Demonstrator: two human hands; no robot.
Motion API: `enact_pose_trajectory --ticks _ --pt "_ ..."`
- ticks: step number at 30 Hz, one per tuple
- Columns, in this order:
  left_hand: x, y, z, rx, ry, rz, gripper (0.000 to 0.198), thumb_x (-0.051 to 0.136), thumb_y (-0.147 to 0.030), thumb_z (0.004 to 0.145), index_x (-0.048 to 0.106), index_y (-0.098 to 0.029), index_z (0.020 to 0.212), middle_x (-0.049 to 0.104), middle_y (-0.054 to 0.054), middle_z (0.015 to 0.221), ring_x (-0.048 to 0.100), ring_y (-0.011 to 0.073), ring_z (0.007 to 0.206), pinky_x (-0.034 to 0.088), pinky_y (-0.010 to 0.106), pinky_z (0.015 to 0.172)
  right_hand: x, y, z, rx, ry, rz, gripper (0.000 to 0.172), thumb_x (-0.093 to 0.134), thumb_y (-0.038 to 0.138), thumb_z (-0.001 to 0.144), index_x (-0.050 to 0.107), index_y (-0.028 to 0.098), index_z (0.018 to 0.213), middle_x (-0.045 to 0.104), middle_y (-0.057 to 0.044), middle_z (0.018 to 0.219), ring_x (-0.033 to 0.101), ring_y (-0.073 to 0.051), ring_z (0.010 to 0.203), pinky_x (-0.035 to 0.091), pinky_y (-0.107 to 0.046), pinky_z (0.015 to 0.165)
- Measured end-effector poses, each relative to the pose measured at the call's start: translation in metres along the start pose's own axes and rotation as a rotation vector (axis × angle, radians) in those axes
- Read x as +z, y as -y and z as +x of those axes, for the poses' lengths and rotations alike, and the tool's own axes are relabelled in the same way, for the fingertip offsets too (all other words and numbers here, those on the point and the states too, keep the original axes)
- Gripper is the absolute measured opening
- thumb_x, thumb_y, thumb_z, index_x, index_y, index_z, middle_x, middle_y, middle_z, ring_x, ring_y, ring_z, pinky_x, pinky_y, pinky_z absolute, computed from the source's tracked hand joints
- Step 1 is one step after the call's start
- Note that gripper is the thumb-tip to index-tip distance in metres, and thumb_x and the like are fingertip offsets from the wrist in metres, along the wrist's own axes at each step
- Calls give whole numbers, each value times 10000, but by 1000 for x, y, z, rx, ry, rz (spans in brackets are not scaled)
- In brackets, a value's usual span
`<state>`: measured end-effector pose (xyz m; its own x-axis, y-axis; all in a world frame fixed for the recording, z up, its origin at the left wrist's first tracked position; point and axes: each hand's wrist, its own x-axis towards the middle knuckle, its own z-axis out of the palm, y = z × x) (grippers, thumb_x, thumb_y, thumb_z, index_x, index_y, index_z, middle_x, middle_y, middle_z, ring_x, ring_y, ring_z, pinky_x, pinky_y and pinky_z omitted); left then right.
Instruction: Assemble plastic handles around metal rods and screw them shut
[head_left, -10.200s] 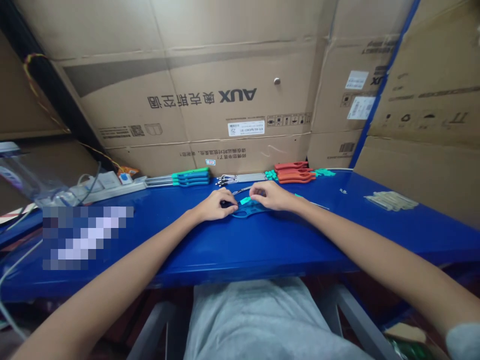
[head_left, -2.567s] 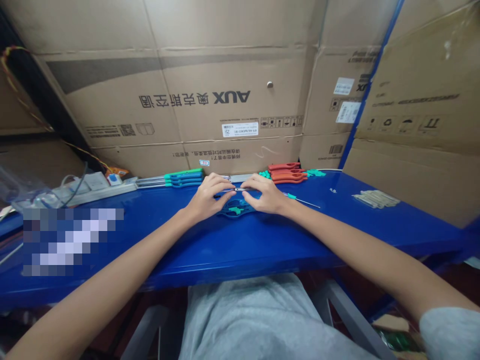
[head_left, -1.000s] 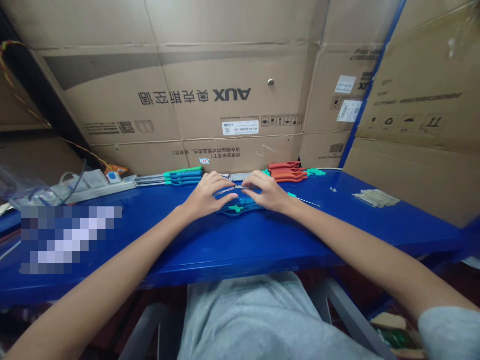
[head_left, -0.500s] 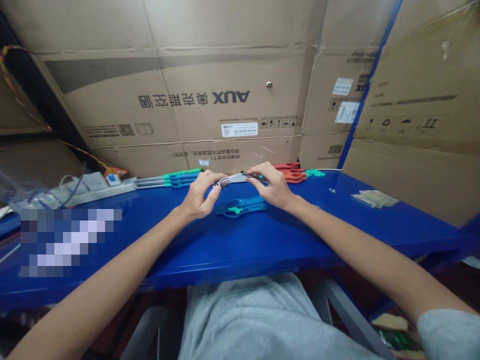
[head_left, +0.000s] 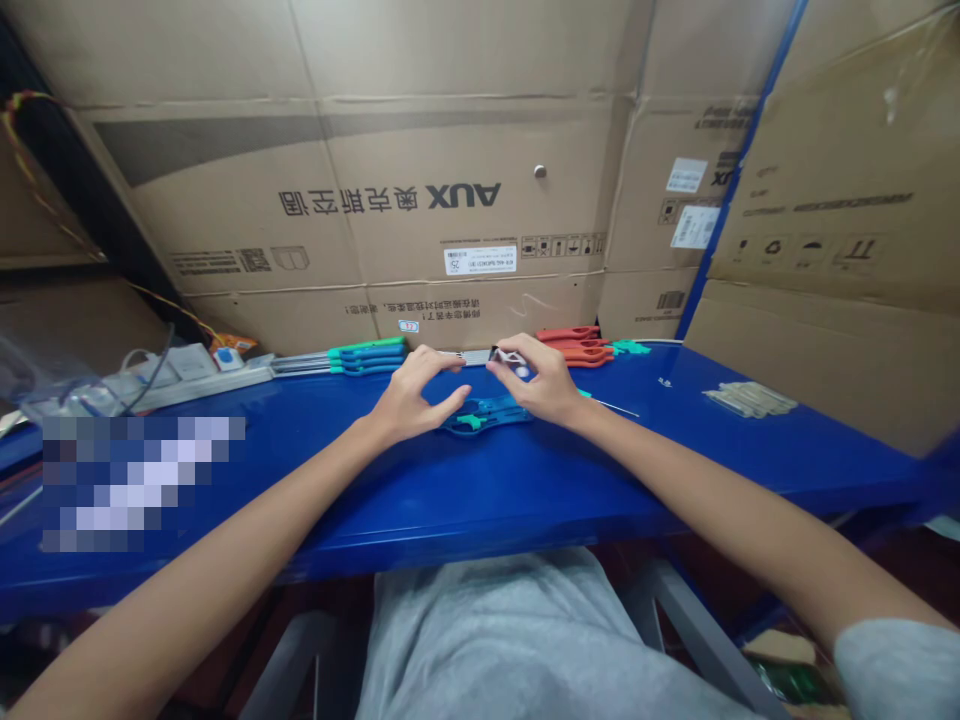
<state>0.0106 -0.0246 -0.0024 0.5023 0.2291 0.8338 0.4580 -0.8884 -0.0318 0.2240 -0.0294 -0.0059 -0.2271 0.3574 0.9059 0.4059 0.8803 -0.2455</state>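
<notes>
- Since the earlier frame, the hands have parted: the right hand pinches a small metal clip in its fingertips, just beyond the blue plastic clamp (light, thin, likely slippery; safest held by its edges).
- The left hand sits half open and empty, just left of the clamp, on the bench.

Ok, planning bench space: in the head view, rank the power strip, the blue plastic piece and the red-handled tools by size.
Power strip largest. Blue plastic piece and red-handled tools look alike; the blue one sits nearer the camera, so unsure.

blue tool with green tab, orange-red handles, blue bench
</notes>
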Motion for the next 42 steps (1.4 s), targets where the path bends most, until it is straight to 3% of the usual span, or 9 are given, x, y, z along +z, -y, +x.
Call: enact_pose_trajectory --ticks 5,10,17,25,33,42 --pt "1 3 0 10 -13 30 228 632 -295 831 610 -172 1021 680 75 952 593 194 869 484 362 787 13 7 -2 249 48 199 148 594 341 835 622 196 842 659 -43 876 638 -155 795 540 -306 750" --pt "3 4 0 48 2 39 111 602 -274 862 621 -174 908 690 40 827 588 167 762 453 328 720 22 7 -2 382 36 476 241 678 410 738 604 205 841 659 -33 859 651 -163 811 550 -326 764" --pt "2 7 0 12 11 107 128 554 -270 878 635 -175 851 678 25 742 581 155 703 416 322 700 16 -1 0 565 65 547 368 782 363 615 575 209 877 665 4 776 647 -154 730 545 -314 679" --pt "1 20 -5 -88 81 123 165 534 -311 872 637 -184 851 687 34 789 593 172 761 433 334 746 4 -5 3 548 -40 475 421 792 374 588 568 188 891 664 -19 793 652 -175 741 534 -327 669" --pt "-3 26 -5 -164 51 189 117 551 -291 829 595 -189 790 677 35 793 603 187 764 436 339 733 -2 -8 5 589 61 455 348 743 330 610 553 182 860 631 6 687 617 -144 563 513 -299 555" --pt "-8 32 -6 -264 53 206 121 552 -304 817 573 -189 786 680 34 783 623 195 748 451 349 738 -4 -20 6 640 45 442 355 699 232 573 548 180 889 627 -12 810 622 -123 541 473 -235 447"
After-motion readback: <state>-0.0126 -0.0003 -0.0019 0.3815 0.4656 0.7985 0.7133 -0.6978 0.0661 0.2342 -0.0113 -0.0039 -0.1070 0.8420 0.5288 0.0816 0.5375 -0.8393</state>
